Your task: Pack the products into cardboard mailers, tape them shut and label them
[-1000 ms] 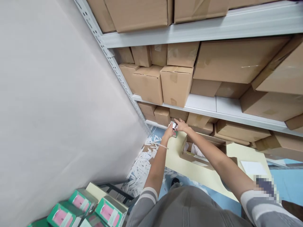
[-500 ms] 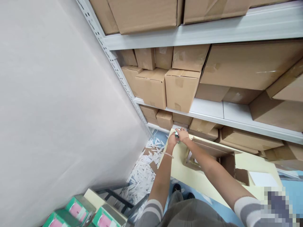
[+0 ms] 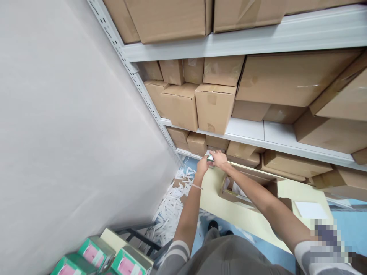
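Note:
My left hand (image 3: 202, 165) and my right hand (image 3: 219, 159) meet over the far left end of a pale yellow table (image 3: 210, 194). Between them is a small green-and-white item (image 3: 210, 157), too small and too covered by fingers to name its kind. Both hands are closed around it, the left on its near side, the right on its far side. Under my right forearm an open cardboard box (image 3: 239, 198) stands on the table, with white pieces inside. A white sheet or flat pad (image 3: 311, 210) lies farther right.
A metal shelf rack (image 3: 186, 51) packed with cardboard boxes (image 3: 216, 109) rises behind the table. Left is a white wall (image 3: 71, 114). White strips (image 3: 172, 210) litter the blue floor. Green-and-pink boxes (image 3: 93, 254) sit at the lower left beside a dark metal frame (image 3: 140, 237).
My hands have shifted slightly left in view, still together on the small item, and more of its green side shows. The whole scene has slid a little left as the camera moved.

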Available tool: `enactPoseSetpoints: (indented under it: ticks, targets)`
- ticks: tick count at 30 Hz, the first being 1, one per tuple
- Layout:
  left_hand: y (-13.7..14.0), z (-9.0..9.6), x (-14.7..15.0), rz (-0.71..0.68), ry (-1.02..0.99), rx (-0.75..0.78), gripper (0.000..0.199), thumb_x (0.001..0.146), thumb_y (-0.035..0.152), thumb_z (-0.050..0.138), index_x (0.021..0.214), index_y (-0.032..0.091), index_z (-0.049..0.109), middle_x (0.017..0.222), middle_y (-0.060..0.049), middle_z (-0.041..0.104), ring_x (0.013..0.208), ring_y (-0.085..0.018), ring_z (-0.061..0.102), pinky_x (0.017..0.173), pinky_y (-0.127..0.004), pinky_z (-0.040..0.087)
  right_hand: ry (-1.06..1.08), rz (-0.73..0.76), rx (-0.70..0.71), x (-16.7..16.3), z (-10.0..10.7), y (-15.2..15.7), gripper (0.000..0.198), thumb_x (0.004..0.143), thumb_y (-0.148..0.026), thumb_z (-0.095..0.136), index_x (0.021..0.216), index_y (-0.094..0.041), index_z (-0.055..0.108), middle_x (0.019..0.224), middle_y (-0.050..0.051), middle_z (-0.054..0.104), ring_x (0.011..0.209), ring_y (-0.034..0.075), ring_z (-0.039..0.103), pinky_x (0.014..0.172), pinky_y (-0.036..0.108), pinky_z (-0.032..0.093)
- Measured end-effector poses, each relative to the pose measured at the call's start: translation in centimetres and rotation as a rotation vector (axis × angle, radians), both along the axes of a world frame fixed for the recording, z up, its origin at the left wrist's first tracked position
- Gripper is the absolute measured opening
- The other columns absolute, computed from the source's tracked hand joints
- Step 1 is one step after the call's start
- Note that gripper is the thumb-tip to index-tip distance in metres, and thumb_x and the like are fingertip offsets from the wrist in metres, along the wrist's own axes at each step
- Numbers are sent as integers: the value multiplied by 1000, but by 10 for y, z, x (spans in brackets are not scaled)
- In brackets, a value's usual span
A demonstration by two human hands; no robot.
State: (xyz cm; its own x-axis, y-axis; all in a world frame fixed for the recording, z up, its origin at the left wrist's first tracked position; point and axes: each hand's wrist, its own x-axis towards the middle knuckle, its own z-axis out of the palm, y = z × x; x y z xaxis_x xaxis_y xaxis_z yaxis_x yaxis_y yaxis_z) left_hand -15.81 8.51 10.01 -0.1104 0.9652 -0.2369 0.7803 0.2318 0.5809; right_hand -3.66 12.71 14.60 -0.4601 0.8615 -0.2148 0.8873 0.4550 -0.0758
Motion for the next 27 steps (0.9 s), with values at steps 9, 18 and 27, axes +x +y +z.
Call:
enactPoseSetpoints:
  ticks: [9,18,27]
  targets:
    - [-2,59,5,-226,-142,292,58,79,13,70,134,20,54,135,-12,59,124,-27,57,106,-41,44,276,16,186,65,83,-30,43,78,-37,69,118,-25,57,105,9,65,96,26,60,70,28,41]
    - [-8,121,68,-812,-326,252,89,67,43,82,143,21,41,143,-13,50,129,-32,51,106,-42,43,585,11,346,186,127,-106,46,77,-40,71,119,-26,59,103,5,68,88,24,63,73,31,46]
    - [-16,77,156,-864,11,194,70,62,37,83,121,19,51,122,-9,63,110,-29,62,86,-35,51,449,-123,220,252,63,-116,72,68,-34,74,134,-25,49,118,8,66,98,28,64,79,35,49]
